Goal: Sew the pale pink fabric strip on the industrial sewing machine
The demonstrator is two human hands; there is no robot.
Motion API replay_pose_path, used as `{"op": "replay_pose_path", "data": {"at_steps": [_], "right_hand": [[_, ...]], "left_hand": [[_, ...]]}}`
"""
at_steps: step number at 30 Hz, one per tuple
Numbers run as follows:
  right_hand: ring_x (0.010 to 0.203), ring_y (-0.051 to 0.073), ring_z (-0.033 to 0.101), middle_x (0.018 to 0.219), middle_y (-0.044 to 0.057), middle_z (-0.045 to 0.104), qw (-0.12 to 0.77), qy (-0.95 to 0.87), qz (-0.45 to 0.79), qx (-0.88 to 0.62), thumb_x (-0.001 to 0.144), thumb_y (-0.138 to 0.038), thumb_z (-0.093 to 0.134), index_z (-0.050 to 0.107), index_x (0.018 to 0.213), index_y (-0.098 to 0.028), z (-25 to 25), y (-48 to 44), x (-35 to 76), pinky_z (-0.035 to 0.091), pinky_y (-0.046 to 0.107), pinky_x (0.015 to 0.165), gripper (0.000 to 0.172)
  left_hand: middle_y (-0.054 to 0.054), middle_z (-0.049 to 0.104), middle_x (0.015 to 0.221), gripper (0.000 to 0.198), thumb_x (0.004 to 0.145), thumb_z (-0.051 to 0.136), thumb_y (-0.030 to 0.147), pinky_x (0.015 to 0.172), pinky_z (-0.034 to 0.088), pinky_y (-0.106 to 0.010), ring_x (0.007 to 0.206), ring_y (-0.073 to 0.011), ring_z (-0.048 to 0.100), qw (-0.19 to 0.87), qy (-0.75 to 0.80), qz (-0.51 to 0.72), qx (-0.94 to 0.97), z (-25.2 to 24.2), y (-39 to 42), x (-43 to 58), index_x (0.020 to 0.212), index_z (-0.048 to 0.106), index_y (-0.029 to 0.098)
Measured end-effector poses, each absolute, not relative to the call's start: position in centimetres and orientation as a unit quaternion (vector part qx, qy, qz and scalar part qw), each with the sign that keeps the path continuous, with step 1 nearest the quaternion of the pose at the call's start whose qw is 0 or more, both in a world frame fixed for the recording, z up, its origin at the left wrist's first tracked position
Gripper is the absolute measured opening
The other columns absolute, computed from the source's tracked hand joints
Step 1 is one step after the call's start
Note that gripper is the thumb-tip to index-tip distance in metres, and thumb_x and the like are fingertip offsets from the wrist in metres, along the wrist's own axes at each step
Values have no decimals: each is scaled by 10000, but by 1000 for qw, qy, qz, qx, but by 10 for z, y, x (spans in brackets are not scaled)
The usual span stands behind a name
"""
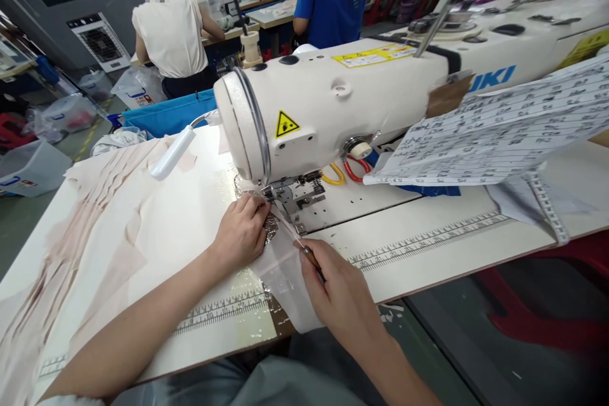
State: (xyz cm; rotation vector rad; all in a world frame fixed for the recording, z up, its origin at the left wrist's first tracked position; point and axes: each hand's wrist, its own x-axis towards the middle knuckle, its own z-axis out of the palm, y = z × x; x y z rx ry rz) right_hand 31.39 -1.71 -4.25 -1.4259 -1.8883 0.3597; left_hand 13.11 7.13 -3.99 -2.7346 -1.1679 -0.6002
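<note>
At the sewing machine [333, 101], my left hand [242, 228] lies left of the presser foot [278, 193]. Its fingers are bent and pressed together on a piece of pale, sheer fabric [285, 273] at the needle area. The fabric runs from under the foot down over the front table edge. My right hand [337, 285] is closed around a thin brown-handled awl [311, 258], whose tip points up and left toward the foot. My left fingertips hide part of the fabric edge there.
Pale pink fabric pieces [80, 222] lie in layers on the table's left, near a white handheld lamp [174, 152]. Red-handled scissors [356, 169] rest behind the foot. Printed paper [499, 133] hangs at right. Two people sit beyond the machine.
</note>
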Motion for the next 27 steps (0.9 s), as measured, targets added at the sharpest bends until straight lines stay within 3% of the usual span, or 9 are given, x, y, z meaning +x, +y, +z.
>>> {"op": "replay_pose_path", "data": {"at_steps": [7, 10, 13, 17, 23, 27], "right_hand": [[746, 152, 686, 854, 25, 709, 419, -732, 216, -492, 949, -216, 450, 586, 1063, -192, -22, -14, 300, 525, 215, 643, 179], [786, 148, 681, 915, 34, 702, 446, -762, 189, -430, 936, -159, 446, 561, 1109, -203, -17, -19, 288, 520, 221, 673, 212], [782, 158, 672, 911, 49, 688, 447, -802, 149, -368, 928, -121, 415, 531, 1153, -192, -18, -29, 281, 515, 244, 672, 264], [729, 150, 678, 904, 44, 702, 436, -796, 156, -391, 949, -149, 409, 518, 1170, -198, -24, -42, 292, 504, 231, 622, 252], [568, 181, 668, 670, 11, 684, 338, -739, 178, -556, 991, -258, 367, 506, 1149, -146, -28, -29, 314, 448, 245, 468, 239], [568, 192, 682, 786, 55, 735, 301, -750, 81, -583, 947, -173, 376, 536, 1103, -126, -34, -7, 310, 445, 268, 486, 229]], "left_hand": [[-137, 566, 1077, 298, 848, 473, 157, 806, 508, -389, 990, -260, 510, 13, -421, -181, -889, -36, 73, 134, 1106, 598, 79], [-130, 582, 967, 171, 837, 514, 154, 708, 509, -354, 882, -248, 518, 27, -445, -108, -889, -27, 76, 143, 943, 634, 91], [-126, 602, 915, 161, 857, 486, 86, 604, 484, -320, 824, -240, 526, 63, -461, -64, -883, -22, 78, 150, 909, 638, 95], [-95, 637, 935, 169, 918, 485, 134, 651, 498, -312, 840, -218, 562, 36, -486, -161, -858, -29, 82, 144, 890, 651, 133], [-44, 650, 870, 156, 896, 561, 217, 755, 496, -306, 862, -192, 605, -162, -432, -335, -822, -44, 102, 121, 797, 679, 191], [-30, 656, 859, 147, 872, 571, 216, 752, 475, -300, 843, -185, 606, -227, -421, -359, -802, -43, 105, 120, 806, 702, 215]]}}
